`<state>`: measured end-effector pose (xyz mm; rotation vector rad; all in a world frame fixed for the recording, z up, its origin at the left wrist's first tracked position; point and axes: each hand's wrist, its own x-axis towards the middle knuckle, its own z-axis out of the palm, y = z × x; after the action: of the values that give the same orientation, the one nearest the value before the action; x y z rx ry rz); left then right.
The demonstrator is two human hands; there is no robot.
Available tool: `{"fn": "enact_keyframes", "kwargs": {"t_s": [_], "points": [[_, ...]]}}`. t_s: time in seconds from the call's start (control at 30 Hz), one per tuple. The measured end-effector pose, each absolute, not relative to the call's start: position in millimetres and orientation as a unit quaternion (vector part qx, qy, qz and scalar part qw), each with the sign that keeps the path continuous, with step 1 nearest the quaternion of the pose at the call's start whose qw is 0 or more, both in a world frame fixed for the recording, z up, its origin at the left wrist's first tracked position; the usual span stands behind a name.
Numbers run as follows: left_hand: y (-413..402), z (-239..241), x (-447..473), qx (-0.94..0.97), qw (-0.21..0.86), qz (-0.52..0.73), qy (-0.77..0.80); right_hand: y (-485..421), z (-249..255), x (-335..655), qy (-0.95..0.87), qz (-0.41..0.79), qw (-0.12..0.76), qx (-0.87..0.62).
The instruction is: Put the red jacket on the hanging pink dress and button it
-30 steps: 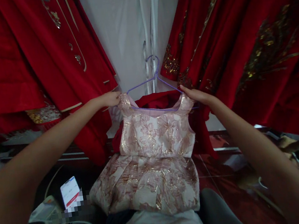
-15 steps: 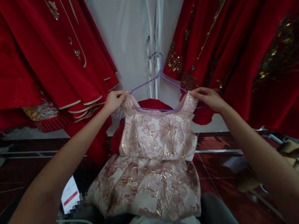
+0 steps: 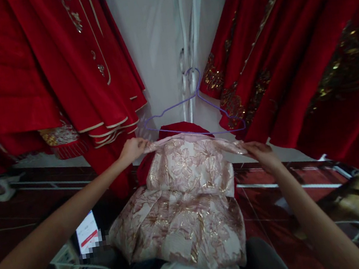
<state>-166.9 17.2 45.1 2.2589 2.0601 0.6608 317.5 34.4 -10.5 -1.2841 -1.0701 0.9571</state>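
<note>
At the bottom edge, toward 6 o'clock, the person's lap shows a pale top and grey trousers (image 3: 269, 260). The skirt of a pink and gold brocade dress (image 3: 188, 196) is spread over it. At 8 o'clock from the dress, a lit phone (image 3: 86, 230) leans low beside the left forearm. A white cable (image 3: 100, 267) loops below the phone. At 4 o'clock, dark red floor tiles (image 3: 265, 193) shine under the right forearm.

Further out, the dress's bodice rises toward the picture's middle, held up by its two shoulders. The left hand (image 3: 132, 149), at 10 o'clock from the bodice, has its fingers pinched shut on the left shoulder strap. The right hand (image 3: 260, 154), at 2 o'clock, is closed in the same way on the right strap, its knuckles turned up. Between them the neckline sags flat.

Just above the neckline, at 12 o'clock, hangs a purple wire hanger (image 3: 169, 109). Its arms are bare and its hook is caught on a white strap (image 3: 184, 57). Whether its lower bar touches the fabric cannot be told. A heap of red cloth (image 3: 178, 129) sits behind the bar.

Farthest back, red embroidered garments (image 3: 53, 59) hang at 10 o'clock and more red gowns (image 3: 288, 46) at 2 o'clock. A white sheet (image 3: 151, 35) shows between them.
</note>
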Motion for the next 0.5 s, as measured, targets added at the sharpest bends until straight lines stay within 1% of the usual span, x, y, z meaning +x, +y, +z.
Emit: {"fn": "enact_keyframes", "kwargs": {"t_s": [0.07,0.17,0.3,0.4,0.5], "points": [[0.9,48.2,-150.8,0.765,0.008,0.203,0.611,21.8,-8.6,308.4,-0.515,0.388,0.554,-0.526],[-9.8,70.0,-109.7,0.850,-0.036,0.195,0.489,11.6,13.8,288.6,-0.604,0.327,0.558,-0.466],[14.7,93.4,-43.7,0.910,-0.083,0.230,0.335,9.6,47.4,255.5,-0.682,0.241,0.539,-0.431],[47.5,81.5,-7.1,0.900,-0.077,0.258,0.342,9.7,51.6,236.6,-0.674,0.220,0.559,-0.429],[67.7,52.1,9.8,0.891,-0.051,0.228,0.389,10.8,36.5,232.4,-0.644,0.223,0.588,-0.437]]}}
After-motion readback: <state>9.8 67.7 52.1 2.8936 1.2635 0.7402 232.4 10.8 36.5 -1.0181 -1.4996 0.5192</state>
